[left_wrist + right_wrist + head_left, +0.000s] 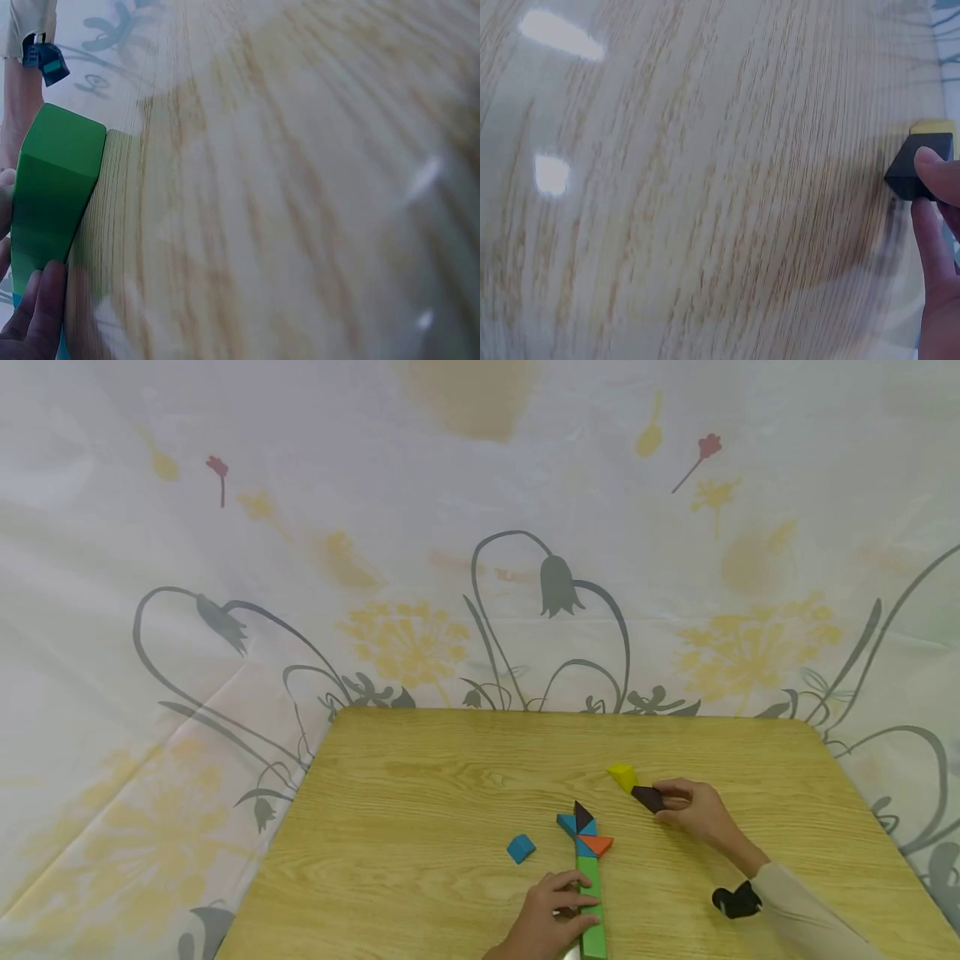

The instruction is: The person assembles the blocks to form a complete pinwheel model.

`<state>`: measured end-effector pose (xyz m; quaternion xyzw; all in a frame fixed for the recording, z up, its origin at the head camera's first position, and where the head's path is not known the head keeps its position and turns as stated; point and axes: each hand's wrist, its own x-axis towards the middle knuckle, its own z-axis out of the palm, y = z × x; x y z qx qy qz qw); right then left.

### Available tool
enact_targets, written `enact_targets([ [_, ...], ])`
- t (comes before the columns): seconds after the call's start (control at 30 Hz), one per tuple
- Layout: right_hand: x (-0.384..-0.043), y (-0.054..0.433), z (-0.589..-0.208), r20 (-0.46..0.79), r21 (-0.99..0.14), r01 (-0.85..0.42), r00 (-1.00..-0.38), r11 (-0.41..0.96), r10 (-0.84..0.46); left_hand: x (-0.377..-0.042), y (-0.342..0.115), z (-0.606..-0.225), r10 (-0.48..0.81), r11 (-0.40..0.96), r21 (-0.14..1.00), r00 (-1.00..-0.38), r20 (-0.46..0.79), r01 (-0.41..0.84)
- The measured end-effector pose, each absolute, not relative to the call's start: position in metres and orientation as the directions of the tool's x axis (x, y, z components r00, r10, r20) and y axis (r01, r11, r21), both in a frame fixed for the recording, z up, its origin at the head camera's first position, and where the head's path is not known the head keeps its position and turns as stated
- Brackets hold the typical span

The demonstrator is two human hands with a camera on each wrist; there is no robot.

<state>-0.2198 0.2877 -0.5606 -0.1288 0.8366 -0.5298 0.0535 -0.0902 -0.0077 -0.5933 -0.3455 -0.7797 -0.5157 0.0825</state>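
My left hand (547,914) lies along a long green block (592,906), with fingers curled against its side. In the left wrist view, fingers touch the green block (60,161) on two sides. Beyond its far end lie several blue pieces (587,848), an orange triangle (597,844) and a dark triangle (582,816), grouped together. My right hand (701,810) pinches a dark brown or black block (648,798) between thumb and fingers. That block touches or nearly touches a yellow block (622,776); the right wrist view shows the yellow block (934,126) just behind it.
A separate blue block (521,849) sits left of the grouped pieces. The wooden table (420,760) ends at a flower-printed curtain (450,527) at the back. A small black device (737,902) is at the right wrist, by the sleeve.
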Motion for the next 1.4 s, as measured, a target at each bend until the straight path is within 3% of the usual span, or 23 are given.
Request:
enact_targets([
  [0.37, -0.213, 0.284, -0.563, 0.070, -0.940, -0.153, -0.961, 0.306, -0.268, -0.090, -0.008, -0.596, 0.461, 0.222, 0.774, -0.763, 0.453, 0.593],
  [0.8, -0.212, 0.277, -0.559, 0.164, -0.932, -0.249, -0.938, 0.264, -0.306, -0.090, -0.009, -0.594, 0.462, 0.225, 0.785, -0.773, 0.436, 0.577],
  [1.4, -0.209, 0.258, -0.541, 0.189, -0.944, -0.263, -0.925, 0.200, -0.329, -0.089, -0.009, -0.591, 0.463, 0.212, 0.811, -0.787, 0.408, 0.546],
])
